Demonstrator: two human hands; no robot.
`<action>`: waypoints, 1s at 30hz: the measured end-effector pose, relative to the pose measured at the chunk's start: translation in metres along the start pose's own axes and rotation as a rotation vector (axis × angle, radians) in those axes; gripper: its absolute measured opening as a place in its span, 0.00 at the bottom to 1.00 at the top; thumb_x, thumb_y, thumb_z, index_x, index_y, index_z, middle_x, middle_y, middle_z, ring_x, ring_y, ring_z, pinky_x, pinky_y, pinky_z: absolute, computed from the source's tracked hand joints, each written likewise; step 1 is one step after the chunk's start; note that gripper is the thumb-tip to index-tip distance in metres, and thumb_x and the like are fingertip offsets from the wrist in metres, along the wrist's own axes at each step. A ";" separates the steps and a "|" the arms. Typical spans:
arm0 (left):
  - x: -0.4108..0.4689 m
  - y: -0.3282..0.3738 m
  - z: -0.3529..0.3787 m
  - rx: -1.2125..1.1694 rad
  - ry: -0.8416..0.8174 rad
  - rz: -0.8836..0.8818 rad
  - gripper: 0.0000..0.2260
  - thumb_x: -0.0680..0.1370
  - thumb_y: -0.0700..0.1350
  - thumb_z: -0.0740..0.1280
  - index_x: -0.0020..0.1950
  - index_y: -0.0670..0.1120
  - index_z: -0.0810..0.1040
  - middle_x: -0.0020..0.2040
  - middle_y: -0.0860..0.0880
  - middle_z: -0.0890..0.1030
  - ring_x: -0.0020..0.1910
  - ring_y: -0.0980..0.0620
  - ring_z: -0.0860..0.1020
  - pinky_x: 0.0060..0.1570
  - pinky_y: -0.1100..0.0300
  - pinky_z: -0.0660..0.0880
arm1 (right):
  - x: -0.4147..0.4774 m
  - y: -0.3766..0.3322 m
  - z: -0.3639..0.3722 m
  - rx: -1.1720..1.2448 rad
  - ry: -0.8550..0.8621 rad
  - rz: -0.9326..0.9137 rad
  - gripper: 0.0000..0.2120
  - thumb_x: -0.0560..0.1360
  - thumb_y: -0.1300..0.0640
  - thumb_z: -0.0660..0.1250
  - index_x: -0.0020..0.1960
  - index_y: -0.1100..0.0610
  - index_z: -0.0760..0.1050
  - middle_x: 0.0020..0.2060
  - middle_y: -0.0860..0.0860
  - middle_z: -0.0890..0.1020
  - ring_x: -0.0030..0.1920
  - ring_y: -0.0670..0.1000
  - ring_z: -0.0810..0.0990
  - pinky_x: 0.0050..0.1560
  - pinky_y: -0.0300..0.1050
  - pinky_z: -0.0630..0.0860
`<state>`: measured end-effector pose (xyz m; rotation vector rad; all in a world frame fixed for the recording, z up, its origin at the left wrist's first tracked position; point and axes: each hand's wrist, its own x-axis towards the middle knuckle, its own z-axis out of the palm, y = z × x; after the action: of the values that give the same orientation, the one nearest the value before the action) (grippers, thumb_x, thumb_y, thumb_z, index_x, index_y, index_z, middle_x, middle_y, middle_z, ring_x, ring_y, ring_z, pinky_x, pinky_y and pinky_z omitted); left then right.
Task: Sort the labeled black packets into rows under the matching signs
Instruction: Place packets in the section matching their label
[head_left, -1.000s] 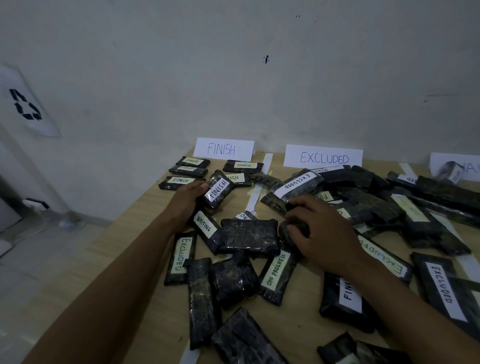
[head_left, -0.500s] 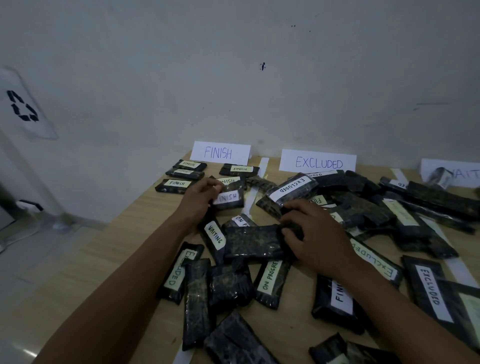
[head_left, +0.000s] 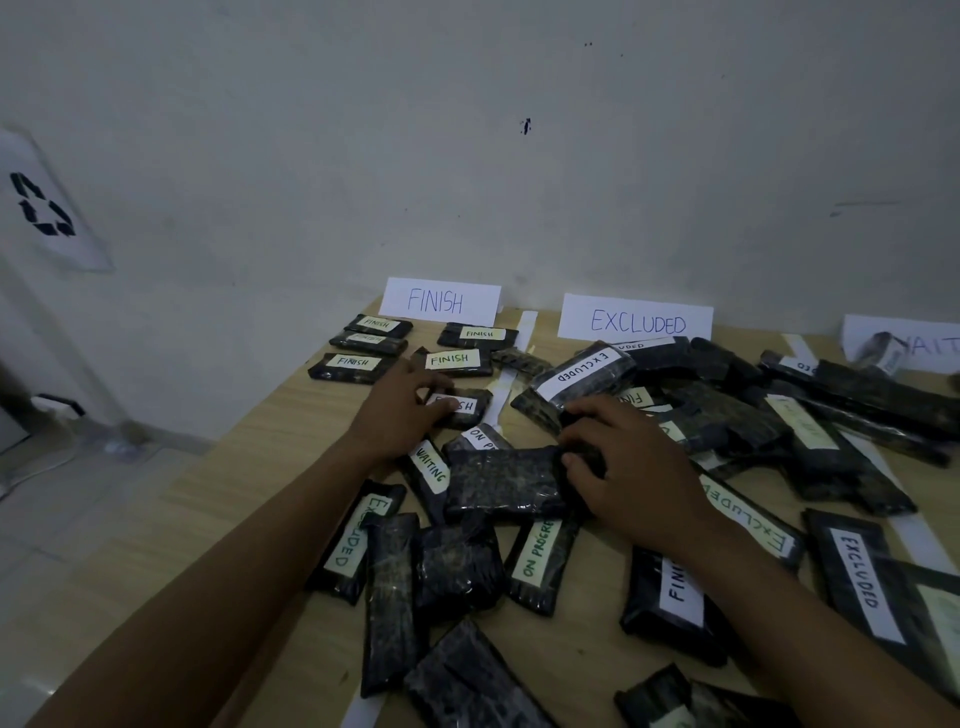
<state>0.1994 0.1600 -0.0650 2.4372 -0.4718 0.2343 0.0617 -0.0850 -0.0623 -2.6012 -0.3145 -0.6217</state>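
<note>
White signs FINISH (head_left: 441, 301), EXCLUDED (head_left: 636, 322) and a cut-off WAIT sign (head_left: 930, 343) stand along the wall. Several FINISH packets (head_left: 457, 359) lie in rows under the first sign. My left hand (head_left: 400, 410) holds another FINISH packet (head_left: 467, 406) flat on the table below them, thumb across its label. My right hand (head_left: 623, 467) grips the right end of a face-down black packet (head_left: 504, 480) in the central heap. A WAITING packet (head_left: 431, 470), an ON PROGRESS packet (head_left: 540, 558) and EXCLUDED packets (head_left: 587, 371) lie mixed around it.
The wooden table (head_left: 270, 499) ends at the left above a tiled floor. White tape strips (head_left: 501, 400) mark the columns. A heap of black packets (head_left: 831, 415) fills the right side. A recycling-symbol sheet (head_left: 47, 208) hangs on the left wall.
My left hand carried the FINISH packet from tilted in the air down flat onto the table under the FINISH rows. My right hand closed on the face-down packet's end.
</note>
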 end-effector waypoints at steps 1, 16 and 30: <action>0.001 0.001 0.000 0.002 -0.007 0.022 0.10 0.74 0.50 0.72 0.54 0.50 0.82 0.50 0.50 0.71 0.46 0.51 0.73 0.47 0.59 0.68 | 0.000 0.000 0.000 0.004 0.000 0.003 0.10 0.71 0.51 0.64 0.48 0.53 0.80 0.56 0.46 0.78 0.56 0.50 0.76 0.54 0.46 0.74; 0.031 0.010 0.013 0.318 -0.142 -0.079 0.30 0.74 0.65 0.61 0.73 0.53 0.67 0.74 0.44 0.62 0.72 0.39 0.57 0.69 0.45 0.58 | 0.000 0.000 0.000 -0.001 0.007 0.001 0.09 0.71 0.52 0.64 0.47 0.53 0.81 0.56 0.46 0.78 0.56 0.49 0.75 0.55 0.44 0.72; 0.054 0.015 0.018 0.161 -0.170 0.026 0.25 0.72 0.61 0.68 0.63 0.47 0.74 0.64 0.43 0.69 0.64 0.42 0.67 0.63 0.49 0.67 | -0.001 0.001 -0.002 0.021 0.018 0.019 0.09 0.72 0.52 0.64 0.47 0.52 0.81 0.56 0.45 0.78 0.56 0.48 0.75 0.54 0.43 0.73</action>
<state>0.2438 0.1230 -0.0556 2.6229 -0.5797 0.0782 0.0608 -0.0872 -0.0619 -2.5747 -0.2887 -0.6314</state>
